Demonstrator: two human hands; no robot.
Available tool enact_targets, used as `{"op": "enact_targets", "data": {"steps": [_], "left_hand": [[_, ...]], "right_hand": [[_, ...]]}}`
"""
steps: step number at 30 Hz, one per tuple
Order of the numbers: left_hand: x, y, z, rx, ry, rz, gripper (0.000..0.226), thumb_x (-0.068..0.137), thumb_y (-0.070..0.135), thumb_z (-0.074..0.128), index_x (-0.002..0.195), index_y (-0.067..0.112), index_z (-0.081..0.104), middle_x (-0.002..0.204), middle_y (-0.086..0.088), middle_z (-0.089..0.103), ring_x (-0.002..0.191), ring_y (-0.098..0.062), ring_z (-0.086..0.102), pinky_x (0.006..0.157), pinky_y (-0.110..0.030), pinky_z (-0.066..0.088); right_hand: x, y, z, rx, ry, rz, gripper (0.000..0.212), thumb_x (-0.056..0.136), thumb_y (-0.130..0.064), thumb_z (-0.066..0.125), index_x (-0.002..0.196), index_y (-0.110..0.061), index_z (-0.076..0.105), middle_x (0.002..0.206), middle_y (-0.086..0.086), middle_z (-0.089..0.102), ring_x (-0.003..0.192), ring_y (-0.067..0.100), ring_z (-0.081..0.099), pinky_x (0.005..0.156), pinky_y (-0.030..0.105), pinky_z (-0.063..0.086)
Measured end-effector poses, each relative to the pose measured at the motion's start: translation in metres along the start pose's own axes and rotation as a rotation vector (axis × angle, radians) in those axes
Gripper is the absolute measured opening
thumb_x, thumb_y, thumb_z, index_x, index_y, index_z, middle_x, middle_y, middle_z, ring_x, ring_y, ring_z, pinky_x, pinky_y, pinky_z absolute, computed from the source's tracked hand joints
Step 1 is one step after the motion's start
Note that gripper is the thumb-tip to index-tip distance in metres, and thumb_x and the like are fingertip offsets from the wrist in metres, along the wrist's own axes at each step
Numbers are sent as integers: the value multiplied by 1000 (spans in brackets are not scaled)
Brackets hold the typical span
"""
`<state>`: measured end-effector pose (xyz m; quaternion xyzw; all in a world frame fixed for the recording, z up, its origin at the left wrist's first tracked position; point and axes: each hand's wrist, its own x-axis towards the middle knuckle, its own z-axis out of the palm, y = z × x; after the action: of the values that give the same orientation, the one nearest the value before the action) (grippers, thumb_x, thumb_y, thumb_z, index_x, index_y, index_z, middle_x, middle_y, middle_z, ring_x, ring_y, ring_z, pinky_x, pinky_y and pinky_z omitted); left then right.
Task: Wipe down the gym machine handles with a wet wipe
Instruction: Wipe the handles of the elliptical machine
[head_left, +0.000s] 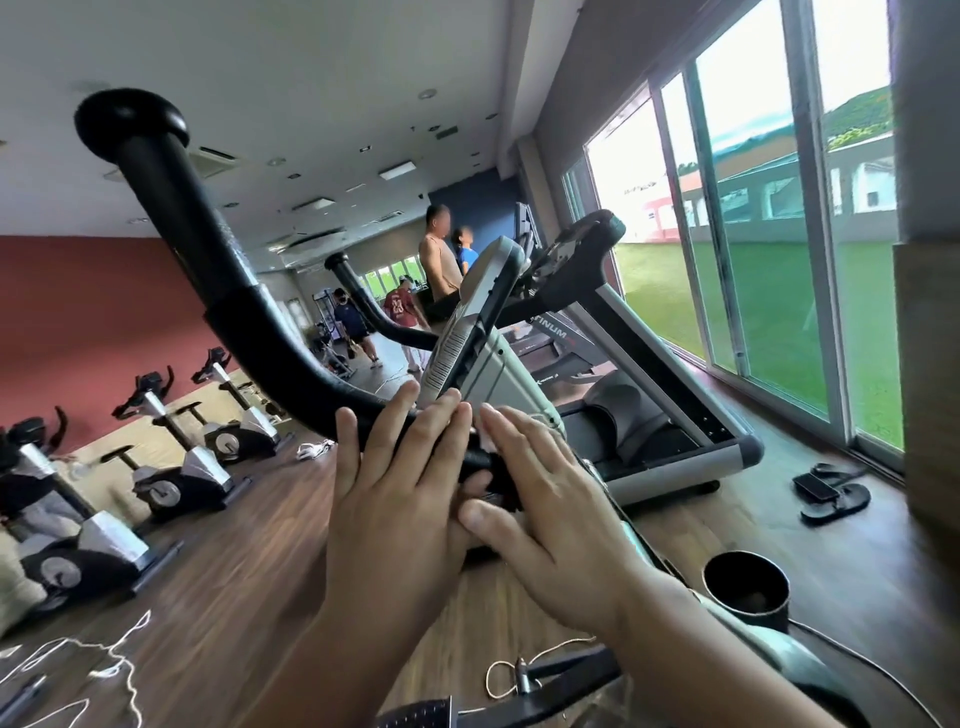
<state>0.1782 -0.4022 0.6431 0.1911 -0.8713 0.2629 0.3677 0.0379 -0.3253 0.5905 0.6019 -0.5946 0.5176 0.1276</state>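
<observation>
Exercise bikes (171, 457) stand in a row along the red wall at far left, on the wood floor (234, 571). A black curved handle (218, 270) rises from the machine to a knobbed end at upper left; its lower end runs down to the hands at centre. The left hand (395, 499) lies over the handle's base, fingers extended and loosely spread, not closed round it. The right hand (540, 509) lies flat just beside it, thumb touching the left hand, fingers straight. A small patch of white wipe (485, 439) shows under the right fingertips against the bar; whether it is pinched cannot be told. The grey console (472, 332) stands just behind the fingers. A treadmill (649, 374) follows, then sandals (831, 493) near the window at right.
</observation>
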Motion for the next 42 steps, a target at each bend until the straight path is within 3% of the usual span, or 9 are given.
{"op": "enact_targets", "data": {"steps": [5,11,15,19,22,30,35,39,42], "left_hand": [[3,2,-1,34,-32,8,55,101,39,45,146,12,62,151,-2,63,149,-28,45,132,-47,-5],[5,8,-2,47,-76,15,55,103,41,43,146,14,63,151,-1,64,149,-28,49,133,-45,-5],[6,10,-1,67,-94,19,56,101,39,45,147,14,62,151,-1,63,149,-29,50,132,-46,-5],[7,13,0,77,-110,22,55,102,40,46,148,15,61,151,-1,64,148,-29,51,132,-46,-5],[7,16,1,72,-115,13,57,102,45,46,147,16,62,150,0,64,148,-29,51,133,-44,-8],[8,21,6,107,-144,27,61,99,50,50,148,16,61,151,0,64,145,-29,56,132,-47,-3],[8,23,7,114,-152,27,61,97,47,48,148,15,61,151,-1,64,145,-30,55,132,-47,-5],[8,24,8,99,-137,33,58,100,47,47,146,16,63,151,0,64,145,-28,56,132,-49,0],[8,24,10,86,-129,25,59,99,49,47,145,15,65,150,1,65,144,-28,57,132,-47,0]], "right_hand": [[5,18,-10,95,-21,59,88,93,-82,28,155,-20,44,148,-8,55,138,12,50,110,41,46],[-11,38,-4,161,5,17,87,95,-78,33,159,-20,38,158,-7,46,149,9,41,118,42,41],[-3,30,-5,175,28,31,93,93,-83,28,157,-16,42,154,-4,50,145,13,46,114,44,43],[-16,21,9,171,86,-65,94,97,-75,32,161,-6,32,168,5,33,158,20,28,124,48,34],[-35,37,19,148,117,-27,97,98,-76,31,165,-6,19,175,6,14,164,22,11,128,52,27],[-40,36,28,227,165,-28,92,101,-70,30,164,-3,18,176,6,11,164,24,8,131,48,18],[-23,34,19,289,173,53,76,102,-50,46,163,-8,29,173,3,26,162,16,19,128,49,28],[-37,35,24,255,182,-50,79,106,-57,35,162,-1,26,173,9,23,163,22,16,131,39,22],[-34,47,16,245,175,47,72,105,-49,42,162,-7,32,170,3,32,160,14,24,127,42,29]]}}
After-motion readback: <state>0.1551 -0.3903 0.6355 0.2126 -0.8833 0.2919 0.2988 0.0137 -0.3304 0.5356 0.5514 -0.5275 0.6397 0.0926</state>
